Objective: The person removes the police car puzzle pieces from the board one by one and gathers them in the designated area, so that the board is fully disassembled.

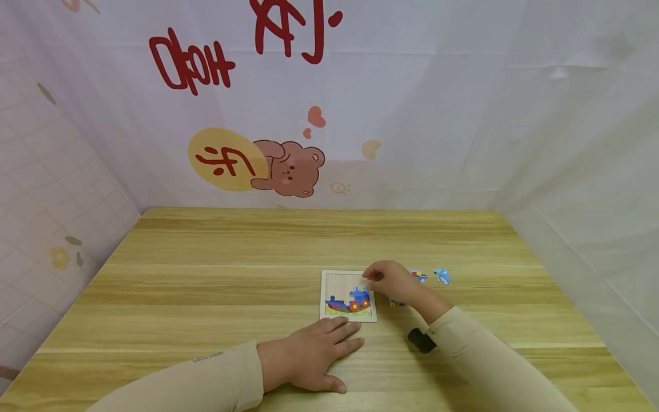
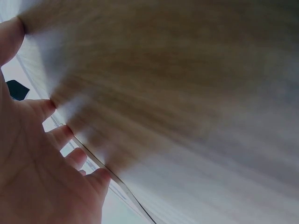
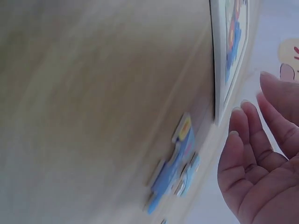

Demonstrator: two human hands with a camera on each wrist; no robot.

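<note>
A square puzzle tray (image 1: 323,294) with a white border lies on the table. Its lower part shows a blue train (image 1: 355,300) with red and yellow wheels; the upper part is bare board. My left hand (image 1: 321,352) rests spread on the tabletop, fingertips at the tray's near edge. My right hand (image 1: 393,283) is over the tray's right side, fingers bent and thumb near the index finger. In the right wrist view no piece shows between those fingers. Loose puzzle pieces (image 3: 173,168) lie right of the tray, partly hidden by the right hand in the head view.
A light blue puzzle piece (image 1: 441,276) lies farthest right of the loose ones. Beneath everything is a wood-grain table (image 1: 206,274). A printed white curtain (image 1: 412,103) stands along its back and sides. A black device (image 1: 422,340) sits at the right wrist.
</note>
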